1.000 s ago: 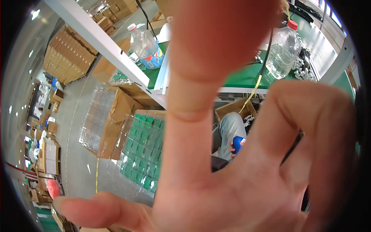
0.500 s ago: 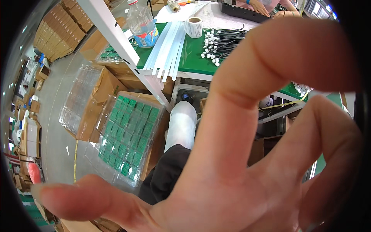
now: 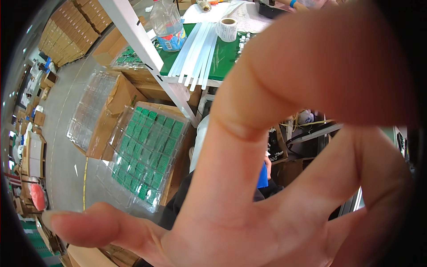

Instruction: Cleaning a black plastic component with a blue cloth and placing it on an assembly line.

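My left hand fills much of the view, very close, with its palm side showing. The thumb stretches left, apart from the others; the fingers are spread and bent, their tips blurred or lost at the dark right rim. Nothing shows in its grasp. Behind it, above my dark-clothed lap, a sliver of my right hand appears at the top of a blue object. Most of that hand and of the object is hidden, so the object's kind is unclear.
Left of my leg, a clear plastic tray of green circuit boards lies on a cardboard box. The green workbench holds pale strips, a label roll and a plastic bottle. A white post rises beside it.
My left hand has shifted slightly left across the view, now covering the black cables and more of my leg. My right hand and the blue object have come into sight behind it.
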The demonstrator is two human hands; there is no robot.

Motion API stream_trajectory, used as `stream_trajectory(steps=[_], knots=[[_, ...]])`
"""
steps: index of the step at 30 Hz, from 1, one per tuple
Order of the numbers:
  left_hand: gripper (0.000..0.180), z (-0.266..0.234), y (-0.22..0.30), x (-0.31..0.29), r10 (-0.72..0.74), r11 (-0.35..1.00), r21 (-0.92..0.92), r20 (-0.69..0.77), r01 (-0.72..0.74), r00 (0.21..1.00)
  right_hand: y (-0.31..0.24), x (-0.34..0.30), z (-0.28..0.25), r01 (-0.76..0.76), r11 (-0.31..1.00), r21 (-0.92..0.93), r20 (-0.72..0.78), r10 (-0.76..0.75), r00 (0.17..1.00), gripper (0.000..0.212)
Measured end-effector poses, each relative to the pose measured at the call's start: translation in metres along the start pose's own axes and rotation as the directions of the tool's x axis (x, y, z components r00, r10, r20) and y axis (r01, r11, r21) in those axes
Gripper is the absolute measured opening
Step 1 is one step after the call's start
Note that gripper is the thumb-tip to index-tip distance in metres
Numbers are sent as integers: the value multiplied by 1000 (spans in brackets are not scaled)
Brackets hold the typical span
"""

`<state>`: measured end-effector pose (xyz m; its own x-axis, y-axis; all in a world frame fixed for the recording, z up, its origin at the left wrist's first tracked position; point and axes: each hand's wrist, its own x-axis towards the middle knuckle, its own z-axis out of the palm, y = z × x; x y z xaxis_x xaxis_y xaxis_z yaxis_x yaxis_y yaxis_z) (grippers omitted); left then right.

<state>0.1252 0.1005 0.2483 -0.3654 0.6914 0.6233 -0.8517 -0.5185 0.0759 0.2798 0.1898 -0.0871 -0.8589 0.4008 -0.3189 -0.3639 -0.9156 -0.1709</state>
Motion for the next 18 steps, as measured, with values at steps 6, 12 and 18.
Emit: stream_trajectory(steps=[6,12,18], knots=[[56,-1,2,1,4,1000,-3,18,-4,1000,3,2,0,22,1000,-5,0,-22,1000,37],[55,-3,2,2,-3,1000,-5,36,3,999,1,3,-10,-8,1000,28,68,6,998,37],[54,-5,4,4,-5,1000,0,60,5,998,0,3,-9,-39,999,36,113,34,993,37]])
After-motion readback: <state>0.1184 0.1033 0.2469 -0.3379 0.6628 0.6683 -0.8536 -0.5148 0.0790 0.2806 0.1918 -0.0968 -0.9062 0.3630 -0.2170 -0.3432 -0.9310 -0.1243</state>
